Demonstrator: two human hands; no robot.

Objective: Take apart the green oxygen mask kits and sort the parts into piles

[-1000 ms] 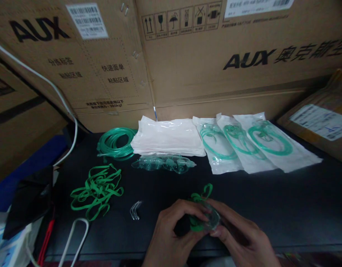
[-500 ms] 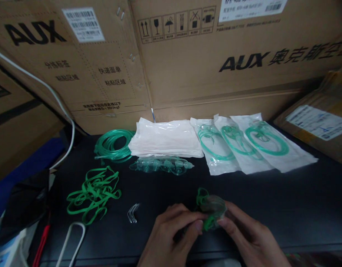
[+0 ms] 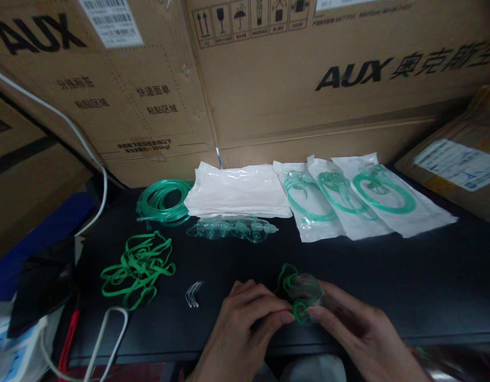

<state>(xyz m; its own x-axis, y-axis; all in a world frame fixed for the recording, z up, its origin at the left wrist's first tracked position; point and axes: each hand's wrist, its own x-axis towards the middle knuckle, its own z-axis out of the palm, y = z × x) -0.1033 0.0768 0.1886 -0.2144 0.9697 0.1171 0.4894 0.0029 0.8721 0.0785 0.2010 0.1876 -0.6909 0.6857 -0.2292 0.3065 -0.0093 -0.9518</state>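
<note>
Both my hands hold a clear green face mask (image 3: 306, 289) with a green elastic strap (image 3: 298, 310) near the front edge of the black table (image 3: 407, 286). My left hand (image 3: 245, 329) pinches the strap at the mask's lower left. My right hand (image 3: 356, 331) grips the mask from the right. The strap loops around the mask's left side.
A pile of green straps (image 3: 139, 268) and small metal clips (image 3: 192, 294) lie to the left. Farther back are coiled green tubing (image 3: 163, 201), a row of masks (image 3: 232, 229), a stack of white bags (image 3: 239, 191) and three packed bags (image 3: 348, 199). Cardboard boxes (image 3: 308, 79) stand behind.
The mask has been turned in my hands and the strap end that stuck up above it is now drawn down around the mask. The view has shifted slightly.
</note>
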